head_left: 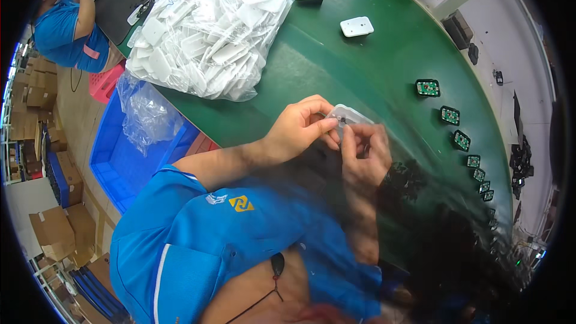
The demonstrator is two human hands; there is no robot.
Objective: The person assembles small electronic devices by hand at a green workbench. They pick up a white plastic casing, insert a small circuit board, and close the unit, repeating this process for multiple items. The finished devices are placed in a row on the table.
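A white plastic cover (352, 112) with rounded corners is held up over the green table, pinched along its left edge by my left hand (297, 125). Close against its near side is my right hand (367, 153), slightly smeared, with thumb and fingertips drawn together. A small dark spot shows on the cover between the two hands' fingertips. Whether it is a loose part or a hole I cannot tell, and what my right fingers pinch is hidden.
A clear bag (207, 39) of white covers lies on the green table (396, 60). White-topped black cases (357, 26) and open cases with green circuit boards (428, 88) curve along the far side. A blue bin (114, 150) stands left; a co-worker (72, 30) sits beyond.
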